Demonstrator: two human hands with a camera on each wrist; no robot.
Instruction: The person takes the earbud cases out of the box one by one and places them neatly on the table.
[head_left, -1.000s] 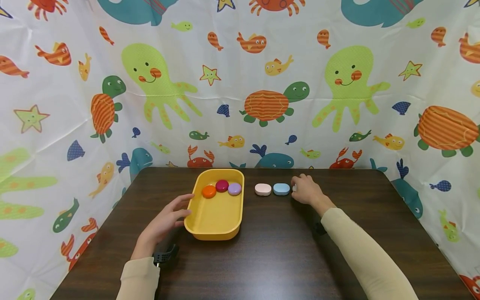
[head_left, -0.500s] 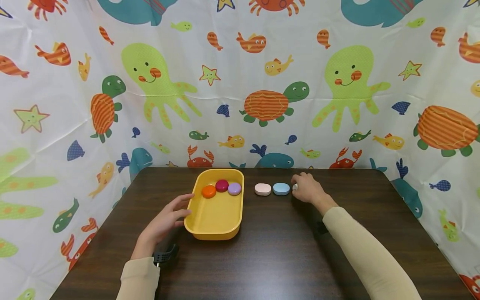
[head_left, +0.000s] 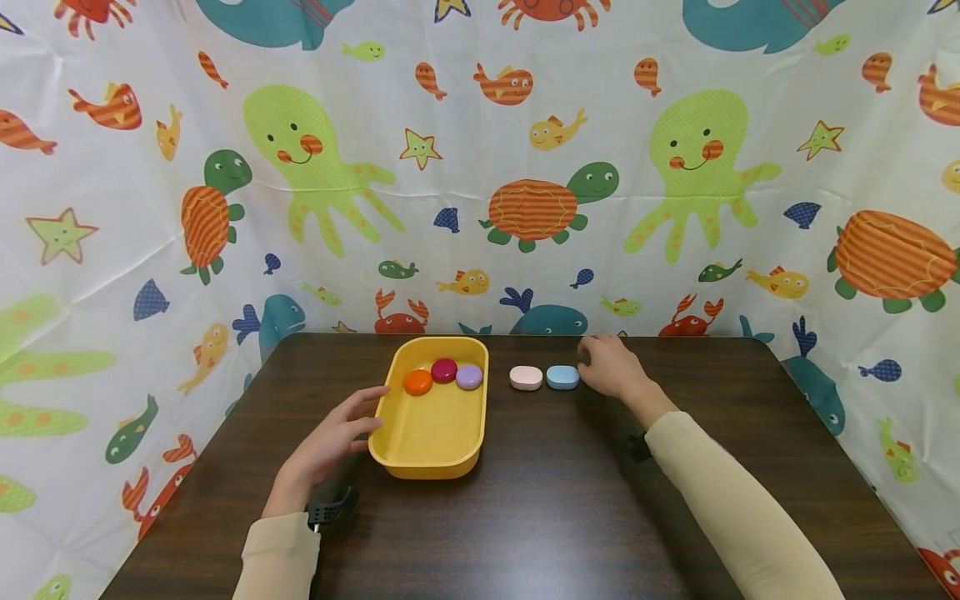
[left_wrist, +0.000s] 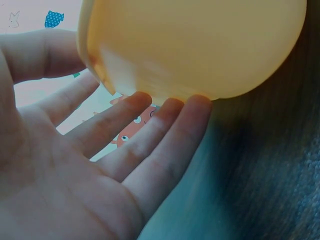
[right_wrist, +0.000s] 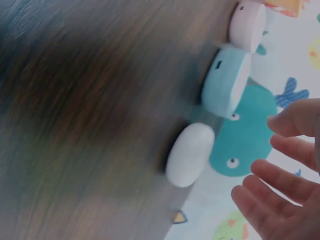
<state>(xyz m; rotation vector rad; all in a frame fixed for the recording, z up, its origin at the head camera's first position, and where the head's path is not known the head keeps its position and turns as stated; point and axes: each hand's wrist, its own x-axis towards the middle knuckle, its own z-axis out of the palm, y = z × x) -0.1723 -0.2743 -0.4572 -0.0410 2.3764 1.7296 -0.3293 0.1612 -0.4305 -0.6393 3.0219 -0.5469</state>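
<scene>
My left hand (head_left: pixel 330 446) touches the left wall of a yellow tray (head_left: pixel 431 429), its fingers extended along the outside. Inside the tray lie an orange round case (head_left: pixel 417 382), a magenta one (head_left: pixel 444 370) and a lavender one (head_left: pixel 469 377). To the tray's right, a pale pink rounded case (head_left: pixel 526 378) and a light blue one (head_left: pixel 562 377) stand in a row. A smooth white oval piece (right_wrist: pixel 190 155) follows the blue case in the right wrist view. Just above and apart from it is my right hand (head_left: pixel 611 367), fingers loosely bent and holding nothing. In the head view this hand hides the white piece.
The dark wooden table (head_left: pixel 540 517) extends in front of the tray and to the right. A white curtain (head_left: pixel 450 108) printed with sea animals hangs behind the table's back edge and along its sides.
My right hand has let go of the white oval piece and risen slightly away from it. The left hand and the tray have stayed in place.
</scene>
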